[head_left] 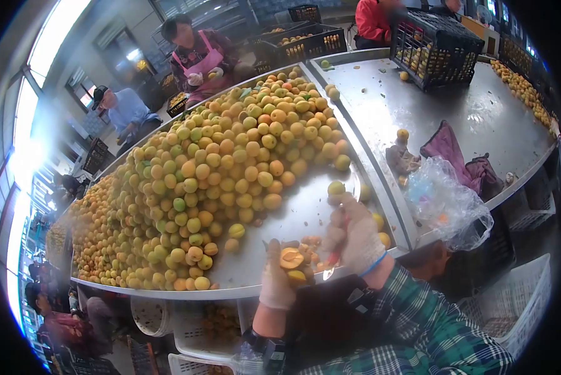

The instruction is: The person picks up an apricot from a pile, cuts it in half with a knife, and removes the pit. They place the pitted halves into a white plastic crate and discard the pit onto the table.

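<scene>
My left hand (276, 280), in a pale glove, is closed on a cut apricot (291, 257) at the table's near edge. The apricot's orange flesh and hollow face up. To its right my gloved right hand (358, 239) grips a small knife (335, 255) with a red handle; a shiny blade appears to point down below it. Small pits and scraps (311, 242) lie on the metal between the hands. A whole greenish apricot (336, 189) sits just beyond my right fingers. A large heap of apricots (230, 162) covers the table to the left.
A raised metal divider (371, 159) separates the heap from another tabletop with a black crate (427, 50), a purple cloth (446, 150) and a clear plastic bag (449, 200). White baskets (518, 306) stand below. Several people work around the tables, one in a pink apron (202, 62).
</scene>
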The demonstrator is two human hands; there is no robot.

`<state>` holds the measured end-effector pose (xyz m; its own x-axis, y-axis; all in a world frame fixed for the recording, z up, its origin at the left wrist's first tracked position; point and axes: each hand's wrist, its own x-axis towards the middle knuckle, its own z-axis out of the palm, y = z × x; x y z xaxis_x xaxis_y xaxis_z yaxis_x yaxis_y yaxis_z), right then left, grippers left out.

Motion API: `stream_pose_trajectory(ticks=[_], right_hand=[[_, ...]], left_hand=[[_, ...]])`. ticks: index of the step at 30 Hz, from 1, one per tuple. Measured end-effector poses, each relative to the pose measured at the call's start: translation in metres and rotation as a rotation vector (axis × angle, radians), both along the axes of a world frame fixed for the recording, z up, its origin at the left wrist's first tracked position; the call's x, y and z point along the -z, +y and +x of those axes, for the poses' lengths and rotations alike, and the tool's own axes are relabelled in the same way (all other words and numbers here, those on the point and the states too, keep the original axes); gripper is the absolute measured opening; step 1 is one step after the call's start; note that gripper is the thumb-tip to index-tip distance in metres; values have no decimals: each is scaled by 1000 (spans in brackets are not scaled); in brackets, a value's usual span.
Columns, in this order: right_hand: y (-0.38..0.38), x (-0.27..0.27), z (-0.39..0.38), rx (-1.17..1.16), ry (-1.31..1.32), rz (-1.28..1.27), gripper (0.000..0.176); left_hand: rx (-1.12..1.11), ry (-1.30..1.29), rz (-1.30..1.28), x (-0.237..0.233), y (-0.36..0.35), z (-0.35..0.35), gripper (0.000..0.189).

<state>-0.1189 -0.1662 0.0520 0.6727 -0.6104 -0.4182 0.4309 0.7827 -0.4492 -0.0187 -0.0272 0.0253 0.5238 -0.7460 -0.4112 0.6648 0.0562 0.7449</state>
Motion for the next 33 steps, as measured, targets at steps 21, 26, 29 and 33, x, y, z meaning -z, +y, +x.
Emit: stream_pose_trajectory(ticks=[21, 26, 29, 33], right_hand=[[-8, -15, -5, 266, -41, -96, 33], [-3, -7, -4, 271, 22, -209, 37], [-1, -7, -1, 296, 7, -240, 35], [1, -6, 0, 334, -23, -125, 24]], left_hand=[[63, -114, -64, 10, -5, -17, 58], [7, -180, 11, 8, -7, -29, 58], [64, -266, -24, 15, -6, -33, 55], [34, -244, -26, 13, -12, -43, 51]])
